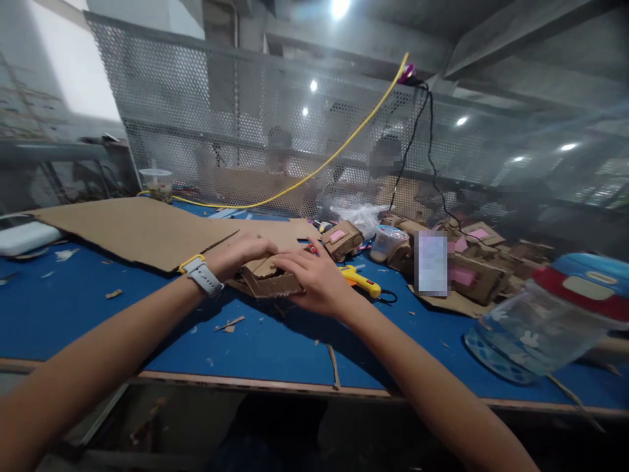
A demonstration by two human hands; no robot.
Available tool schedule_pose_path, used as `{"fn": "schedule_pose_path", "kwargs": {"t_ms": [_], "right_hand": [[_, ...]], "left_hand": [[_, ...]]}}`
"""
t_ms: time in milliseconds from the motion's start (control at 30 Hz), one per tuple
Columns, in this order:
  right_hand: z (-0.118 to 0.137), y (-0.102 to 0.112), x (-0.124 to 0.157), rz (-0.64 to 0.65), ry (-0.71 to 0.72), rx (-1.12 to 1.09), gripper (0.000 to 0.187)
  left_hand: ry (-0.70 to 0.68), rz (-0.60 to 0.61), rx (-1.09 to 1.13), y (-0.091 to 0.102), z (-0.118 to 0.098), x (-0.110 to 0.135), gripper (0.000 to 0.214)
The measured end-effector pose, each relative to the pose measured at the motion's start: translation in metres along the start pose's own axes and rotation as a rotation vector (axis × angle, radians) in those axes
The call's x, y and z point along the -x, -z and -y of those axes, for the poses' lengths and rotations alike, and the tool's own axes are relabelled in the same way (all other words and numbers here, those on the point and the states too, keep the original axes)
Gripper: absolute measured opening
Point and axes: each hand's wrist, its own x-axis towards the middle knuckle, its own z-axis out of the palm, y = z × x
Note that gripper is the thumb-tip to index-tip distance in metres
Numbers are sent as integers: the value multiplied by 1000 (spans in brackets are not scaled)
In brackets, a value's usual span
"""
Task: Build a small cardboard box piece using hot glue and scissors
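Note:
A small folded cardboard piece with torn, rough edges is between my two hands, just above the blue table. My left hand, with a pale watch on the wrist, is closed at its upper left side, fingertips partly hidden. From the right, my right hand grips the same piece, its fingers reaching over the top and one finger lifted. Behind my left hand lies a large flat cardboard sheet. A yellow glue gun rests right beside my right hand.
Cardboard assemblies with pink patches and a phone-like screen stand to the right. A clear bottle with a red and blue lid is near the front right. A yellow cable hangs before the perforated metal screen. Cardboard scraps litter the table.

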Motion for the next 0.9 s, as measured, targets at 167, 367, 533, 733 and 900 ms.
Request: {"fn": "schedule_pose_path", "kwargs": {"t_ms": [167,367,533,733,900], "right_hand": [[-8,1,3,99,-82,-158,49],[-15,-9,5,163,-104,-260,63],[-7,-21,5,141,-66,-334,64],[7,-29,3,138,-60,-317,60],[8,-27,5,115,-118,-314,69]], "left_hand": [[100,20,-232,5,-10,-21,13],[137,109,-429,4,-44,-31,5],[167,117,-504,2,-50,-22,18],[163,44,-527,2,-51,-7,39],[159,14,-500,0,-46,-7,32]]}}
